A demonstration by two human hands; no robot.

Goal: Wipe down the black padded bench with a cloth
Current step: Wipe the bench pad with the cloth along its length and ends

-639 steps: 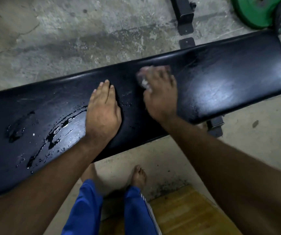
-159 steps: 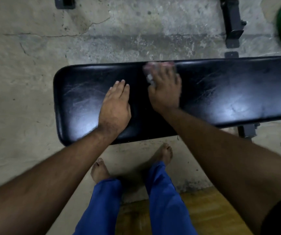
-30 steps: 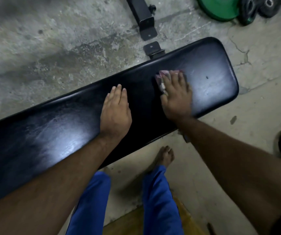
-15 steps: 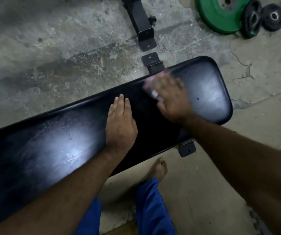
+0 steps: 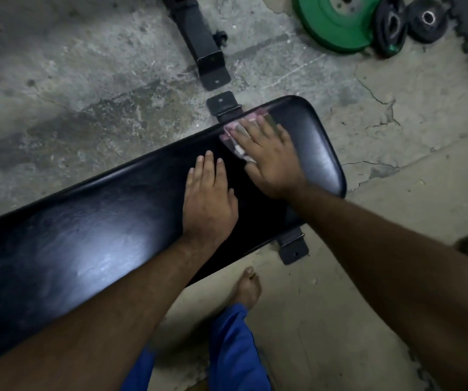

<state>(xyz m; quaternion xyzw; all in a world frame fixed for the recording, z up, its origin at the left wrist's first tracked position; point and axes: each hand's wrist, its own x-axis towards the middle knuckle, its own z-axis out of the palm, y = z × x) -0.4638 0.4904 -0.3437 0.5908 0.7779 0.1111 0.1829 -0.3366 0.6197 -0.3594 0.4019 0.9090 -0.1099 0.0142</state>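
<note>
To your left the surface [image 5: 86,235] lies bare and open for a long sweep. The left hand [image 5: 209,201] rests flat on it, just left of the right hand [image 5: 269,159], blocking that way. To the right, only a short stretch remains before the rounded end. Beyond the far edge stands a bracket [image 5: 223,105].

No writing, label, brand mark or number can be read anywhere in view. The green weight plate [image 5: 337,21] and the small black plates [image 5: 427,19] beside it on the floor show no legible markings at this sharpness.
</note>
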